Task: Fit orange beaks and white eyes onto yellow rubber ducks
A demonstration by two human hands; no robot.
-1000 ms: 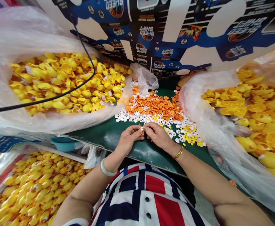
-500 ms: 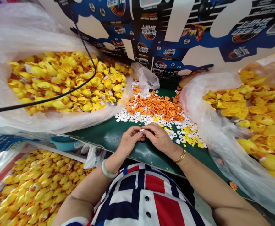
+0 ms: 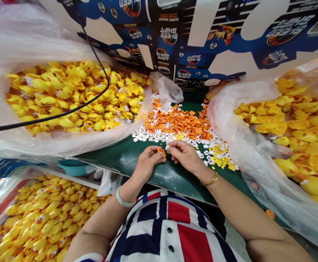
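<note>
Between the thumb and fingers of my left hand (image 3: 147, 162) is a small orange plastic piece (image 3: 161, 152), its hollow side partly showing. My right hand (image 3: 185, 156) pinches a small white piece (image 3: 168, 147) just to the right of it, with a narrow gap between the two. Both hands are above the near edge of the dark green table (image 3: 131, 154). Beyond them lies a heap of orange pieces (image 3: 177, 123), ringed by small white pieces with dark marks (image 3: 141, 134). Small yellow pieces (image 3: 222, 160) are scattered to the right of the heap.
Plastic bags of yellow shell parts stand left (image 3: 74, 94) and right (image 3: 300, 134). Lower left is a box of yellow duck-like toys (image 3: 39, 218), beside a teal basin (image 3: 73, 167). A black cable (image 3: 66, 111) crosses the left bag. Printed cardboard (image 3: 186, 40) stands behind.
My hands have drawn slightly apart. The orange piece in my left hand and the white piece in my right now show separately.
</note>
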